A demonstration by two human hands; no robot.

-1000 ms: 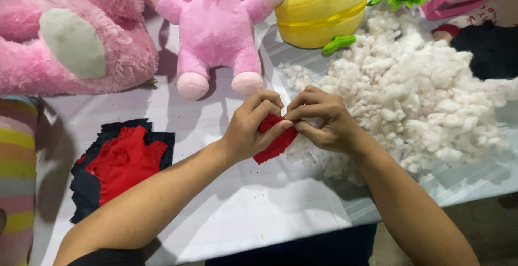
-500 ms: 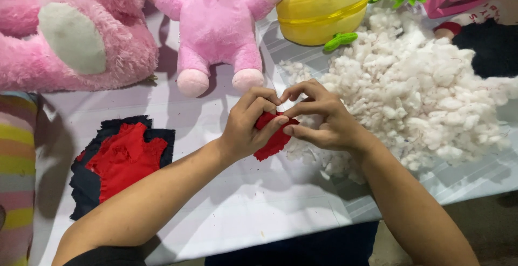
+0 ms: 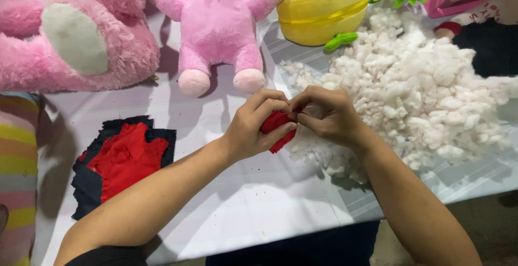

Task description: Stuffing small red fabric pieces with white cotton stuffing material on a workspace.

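I saw a red cloth piece between my hands. The stuffing pile was white. The two plush toys, the big one and the small one, were pink. The round toy was yellow. On the white table lay red scraps on dark blue cloth. A striped pillow showed yellow, pink and green.

A toy-making workshop: plush toys, loose stuffing, fabric scraps.
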